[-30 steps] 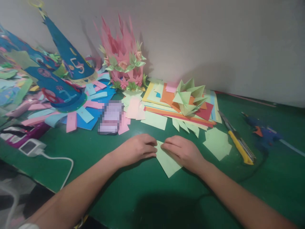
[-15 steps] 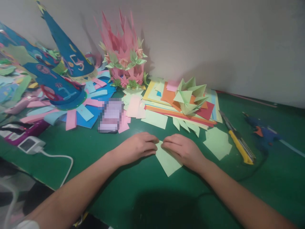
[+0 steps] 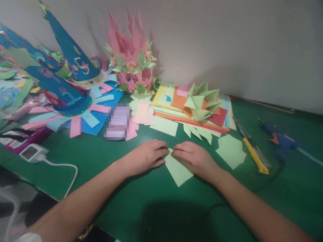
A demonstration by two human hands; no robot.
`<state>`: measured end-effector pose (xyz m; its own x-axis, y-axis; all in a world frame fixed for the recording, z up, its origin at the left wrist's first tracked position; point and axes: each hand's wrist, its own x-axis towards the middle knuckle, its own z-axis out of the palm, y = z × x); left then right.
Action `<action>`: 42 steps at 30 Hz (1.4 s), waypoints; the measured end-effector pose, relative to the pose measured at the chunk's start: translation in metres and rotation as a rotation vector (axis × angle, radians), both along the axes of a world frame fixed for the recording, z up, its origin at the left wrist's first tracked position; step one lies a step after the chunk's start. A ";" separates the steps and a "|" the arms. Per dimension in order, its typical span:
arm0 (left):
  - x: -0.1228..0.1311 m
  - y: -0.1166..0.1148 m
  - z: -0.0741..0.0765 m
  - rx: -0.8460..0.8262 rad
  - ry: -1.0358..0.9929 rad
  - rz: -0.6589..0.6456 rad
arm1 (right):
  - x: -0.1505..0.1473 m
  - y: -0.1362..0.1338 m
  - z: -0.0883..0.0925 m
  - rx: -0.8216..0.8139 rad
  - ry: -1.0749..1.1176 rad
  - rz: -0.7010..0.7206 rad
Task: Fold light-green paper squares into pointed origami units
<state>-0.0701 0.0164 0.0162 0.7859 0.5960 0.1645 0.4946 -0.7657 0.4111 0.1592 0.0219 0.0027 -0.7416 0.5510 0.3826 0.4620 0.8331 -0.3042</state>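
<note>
A light green paper square [image 3: 178,171] lies on the green table, one corner pointing toward me. My left hand [image 3: 148,156] is closed at its upper left edge, fingertips on the paper near the far corner. My right hand [image 3: 195,158] grips the upper right edge, its fingers pressed together and partly covering the sheet. The two sets of fingertips almost meet at the far corner. Just beyond them lie a pale green sheet [image 3: 165,126] and cut green leaf shapes [image 3: 196,131]. More green paper pieces [image 3: 230,151] rest to the right of my right hand.
A folded green paper star [image 3: 202,102] sits on stacked coloured paper [image 3: 161,112]. Right are a yellow cutter [image 3: 254,154] and a blue glue gun [image 3: 280,137]. Left are a phone [image 3: 117,121], blue cones [image 3: 73,55] and a white cable [image 3: 72,165]. A pink paper crown [image 3: 133,64] stands behind.
My left fingertips have shifted slightly to the right on the paper. My right hand and the green square have hardly moved.
</note>
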 end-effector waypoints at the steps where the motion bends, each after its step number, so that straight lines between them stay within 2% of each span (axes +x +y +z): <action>1: 0.000 0.000 0.001 0.005 0.008 -0.002 | 0.000 0.000 0.000 0.000 -0.002 -0.002; 12: 0.003 -0.002 0.004 0.080 0.064 -0.029 | 0.000 0.000 0.003 -0.033 -0.024 -0.005; 20: 0.007 -0.004 0.010 0.061 0.104 -0.017 | 0.002 0.001 0.004 -0.101 0.009 0.010; 22: 0.007 -0.004 0.011 0.061 0.126 -0.017 | 0.003 0.002 0.004 -0.125 0.071 -0.021; 26: 0.008 -0.004 0.012 0.064 0.130 -0.014 | 0.003 0.002 0.003 -0.167 0.194 -0.223; 28: 0.008 -0.004 0.012 0.065 0.115 -0.011 | 0.002 0.002 0.003 -0.186 0.199 -0.268; 42: 0.009 -0.005 0.010 0.081 0.168 -0.009 | -0.005 0.000 0.004 -0.214 0.154 -0.259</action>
<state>-0.0615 0.0114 0.0261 0.8117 0.5789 0.0780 0.5440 -0.7978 0.2600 0.1538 0.0218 0.0063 -0.5099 0.7924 0.3347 0.5841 0.6046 -0.5415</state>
